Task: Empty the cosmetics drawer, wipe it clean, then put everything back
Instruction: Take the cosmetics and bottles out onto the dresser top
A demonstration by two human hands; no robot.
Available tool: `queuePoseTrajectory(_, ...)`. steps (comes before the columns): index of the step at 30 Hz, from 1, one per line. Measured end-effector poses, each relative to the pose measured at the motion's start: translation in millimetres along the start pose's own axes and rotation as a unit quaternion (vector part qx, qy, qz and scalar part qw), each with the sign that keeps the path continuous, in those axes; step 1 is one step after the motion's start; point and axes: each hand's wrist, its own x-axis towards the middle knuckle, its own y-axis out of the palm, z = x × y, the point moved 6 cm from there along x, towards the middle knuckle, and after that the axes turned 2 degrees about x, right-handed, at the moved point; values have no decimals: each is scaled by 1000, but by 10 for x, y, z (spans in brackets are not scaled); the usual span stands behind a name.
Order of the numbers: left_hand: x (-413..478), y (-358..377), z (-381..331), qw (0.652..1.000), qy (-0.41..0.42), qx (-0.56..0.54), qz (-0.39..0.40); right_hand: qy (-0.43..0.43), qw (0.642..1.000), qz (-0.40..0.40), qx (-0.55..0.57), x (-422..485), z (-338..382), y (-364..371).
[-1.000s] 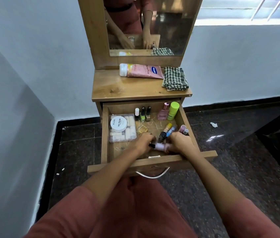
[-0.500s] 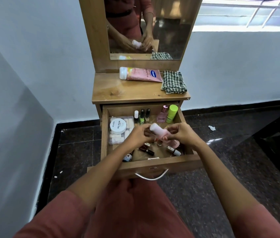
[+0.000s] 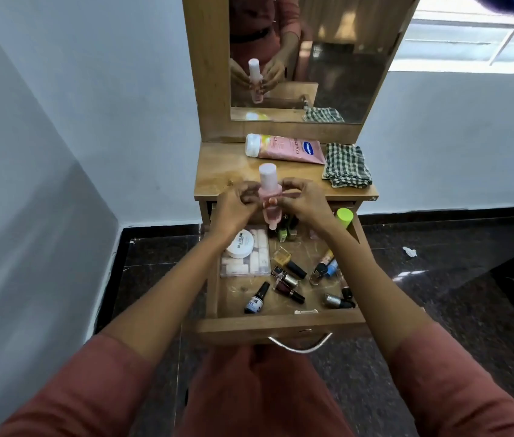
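Drawer of the small wooden dressing table stands pulled out, still holding most of its cosmetics. At its back left lies a clear box of cotton pads with a white round jar resting on top. Nail polish bottles lie scattered over the drawer floor, some dark, one with a blue cap, and a few green ones stand upright at the back. A lime-green capped tube stands in the back right corner.

Above the drawer's rear edge, both hands grip one pink bottle with a white cap, held upright. The left hand pinches its left side with curled fingers; the right hand closes on the other side, a thumb pressed across the front.

On the table top lie a pink lotion tube and a folded checked cloth, just beside each other beneath the mirror.
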Motion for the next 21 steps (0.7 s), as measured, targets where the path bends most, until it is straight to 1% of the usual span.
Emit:
queuePoseTrajectory(6, 520, -386, -172, 994, 57, 53, -73, -59, 998, -36, -1, 613, 319, 197)
queuePoseTrajectory(10, 852, -566, -257, 989, 64, 83, -105, -96, 994, -49, -27, 1017, 526, 260)
queuePoseTrajectory(14, 1164, -654, -225, 989, 69, 65, -109, -130, 986, -66, -83, 1352, 640, 321)
queuePoseTrajectory(18, 1388, -652, -110, 990, 55, 75, -109, -129, 984, -60, -110, 1592, 576, 394)
queuePoseTrajectory(21, 1486, -638, -44, 989, 54, 90, -109, -119, 977, -85, -153, 1704, 473, 418)
